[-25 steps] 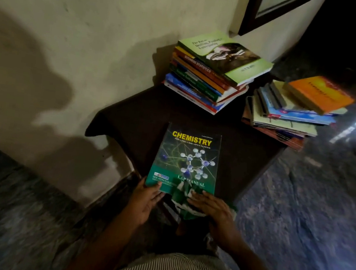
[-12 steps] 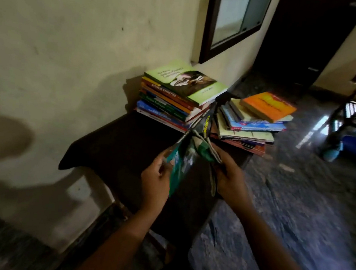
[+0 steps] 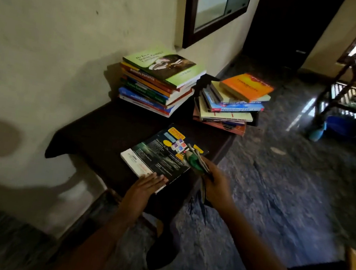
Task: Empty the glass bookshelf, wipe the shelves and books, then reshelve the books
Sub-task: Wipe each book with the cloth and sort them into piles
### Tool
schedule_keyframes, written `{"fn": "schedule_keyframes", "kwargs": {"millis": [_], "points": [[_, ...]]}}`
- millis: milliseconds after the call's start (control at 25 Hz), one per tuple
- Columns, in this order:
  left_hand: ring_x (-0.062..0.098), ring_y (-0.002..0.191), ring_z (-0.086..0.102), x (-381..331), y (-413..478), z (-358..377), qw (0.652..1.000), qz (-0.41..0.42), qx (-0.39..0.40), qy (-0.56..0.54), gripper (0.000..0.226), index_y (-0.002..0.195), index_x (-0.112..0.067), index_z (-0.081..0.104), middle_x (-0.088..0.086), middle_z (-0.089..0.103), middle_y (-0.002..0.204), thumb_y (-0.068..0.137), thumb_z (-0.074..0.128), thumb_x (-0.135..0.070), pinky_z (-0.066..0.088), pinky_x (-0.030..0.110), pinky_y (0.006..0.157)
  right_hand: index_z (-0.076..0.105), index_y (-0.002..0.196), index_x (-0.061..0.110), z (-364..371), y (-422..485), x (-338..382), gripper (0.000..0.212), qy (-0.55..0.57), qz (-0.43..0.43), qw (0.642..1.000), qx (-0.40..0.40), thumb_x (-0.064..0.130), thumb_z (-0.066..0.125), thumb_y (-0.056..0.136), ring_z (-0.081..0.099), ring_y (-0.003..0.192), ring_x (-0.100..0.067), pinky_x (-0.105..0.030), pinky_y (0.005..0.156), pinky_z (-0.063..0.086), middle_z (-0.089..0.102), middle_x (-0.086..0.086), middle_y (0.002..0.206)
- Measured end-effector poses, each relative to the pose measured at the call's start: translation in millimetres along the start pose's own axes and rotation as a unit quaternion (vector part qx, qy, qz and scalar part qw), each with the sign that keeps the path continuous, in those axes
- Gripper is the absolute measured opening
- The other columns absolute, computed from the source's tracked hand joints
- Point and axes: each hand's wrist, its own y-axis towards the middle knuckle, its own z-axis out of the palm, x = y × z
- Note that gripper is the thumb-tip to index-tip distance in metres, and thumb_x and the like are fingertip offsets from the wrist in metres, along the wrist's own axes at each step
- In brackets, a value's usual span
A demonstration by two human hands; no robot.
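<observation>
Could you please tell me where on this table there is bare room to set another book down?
Widest bare patch of table: between the wall, the left stack and the flat book. A narrower strip separates that book from the right stack. Crowded: the far end, and the book's near edge, with the left hand, right hand and cloth.

Dark book [image 3: 160, 157] flat, back-cover up

bare dark table [image 3: 106, 130] left of the flat book [image 3: 158, 157]; two book stacks [image 3: 156, 83] block the far end.
</observation>
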Motion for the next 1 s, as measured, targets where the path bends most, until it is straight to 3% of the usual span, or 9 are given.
{"fn": "schedule_keyframes", "kwargs": {"millis": [40,120,240,320,440,560,720,800,1000], "points": [[0.015,0.122,0.045,-4,-5,5,1.0,-0.014,0.014,0.003,0.093,0.149,-0.033,0.009,-0.007,0.058,0.13,0.066,0.045,-0.014,0.029,0.029,0.105,0.052,0.13,0.008,5,-2,-3,0.044,-0.02,0.013,1.0,0.019,-0.007,0.051,0.088,0.053,0.118,-0.02,-0.027,0.099,0.041,0.057,-0.008,0.128],[0.023,0.119,0.055,-13,-7,7,0.999,-0.026,-0.012,-0.014,0.082,0.141,-0.027,0.034,0.001,0.06,0.128,0.065,0.059,-0.011,0.045,0.041,0.096,0.05,0.132,0.014,13,-3,-4,0.045,-0.053,0.022,0.997,0.048,-0.002,0.051,0.09,0.052,0.119,-0.02,-0.021,0.094,0.037,0.056,-0.005,0.13],[0.028,0.129,0.044,-11,-17,-6,0.995,-0.062,-0.071,-0.024,0.047,0.126,-0.02,0.056,0.004,0.051,0.138,0.082,0.042,-0.028,0.033,0.058,0.1,0.048,0.134,0.018,18,9,4,0.048,-0.064,0.011,0.994,0.083,-0.002,0.048,0.091,0.048,0.121,-0.018,-0.018,0.094,0.033,0.052,-0.003,0.132],[0.017,0.139,0.024,6,-26,-18,0.983,-0.128,-0.103,-0.086,0.056,0.132,-0.022,0.052,-0.005,0.038,0.145,0.087,0.033,-0.049,0.016,0.052,0.108,0.048,0.134,0.017,19,30,7,0.049,-0.069,0.009,0.995,0.067,-0.004,0.048,0.09,0.048,0.122,-0.02,-0.018,0.095,0.032,0.052,-0.004,0.133],[0.019,0.139,0.025,62,-22,-34,0.967,-0.17,-0.154,-0.109,0.074,0.131,-0.019,0.053,-0.001,0.042,0.143,0.087,0.023,-0.07,0.019,0.056,0.108,0.051,0.132,0.019,33,80,3,0.052,-0.09,0.012,0.995,0.029,-0.005,0.05,0.086,0.05,0.122,-0.024,-0.028,0.098,0.037,0.054,-0.007,0.131],[0.029,0.14,0.027,117,14,-50,0.973,-0.186,-0.108,-0.085,0.079,0.131,-0.016,0.055,0.004,0.042,0.145,0.083,0.024,-0.071,0.019,0.061,0.108,0.043,0.138,0.031,57,139,-5,0.06,-0.168,0.047,0.985,0.003,-0.001,0.047,0.086,0.046,0.124,-0.028,-0.047,0.098,0.041,0.048,-0.004,0.139],[0.023,0.143,0.017,160,46,-47,0.988,-0.142,-0.015,-0.061,0.1,0.138,-0.02,0.045,0.001,0.032,0.151,0.076,-0.002,-0.083,0.006,0.053,0.113,0.019,0.147,0.034,95,169,-22,0.06,-0.281,0.144,0.948,0.044,0.016,0.04,0.094,0.027,0.135,-0.033,-0.045,0.106,0.031,0.021,-0.004,0.155],[0.017,0.144,0.013,169,45,-35,0.991,-0.13,-0.008,-0.035,0.092,0.14,-0.023,0.042,-0.003,0.028,0.152,0.081,-0.002,-0.078,0.003,0.048,0.114,0.015,0.147,0.036,118,157,-31,0.058,-0.349,0.142,0.924,0.063,0.024,0.039,0.095,0.014,0.142,-0.034,-0.042,0.112,0.019,0.01,-0.002,0.157],[0.013,0.138,0.021,174,42,-24,0.992,-0.114,-0.052,-0.034,0.062,0.135,-0.026,0.049,-0.001,0.043,0.145,0.098,0.01,-0.056,0.008,0.041,0.111,0.051,0.129,0.034,165,100,-9,0.056,-0.369,0.023,0.925,0.084,0.025,0.039,0.076,0.053,0.12,-0.033,-0.045,0.094,0.045,0.052,-0.002,0.136]]}}
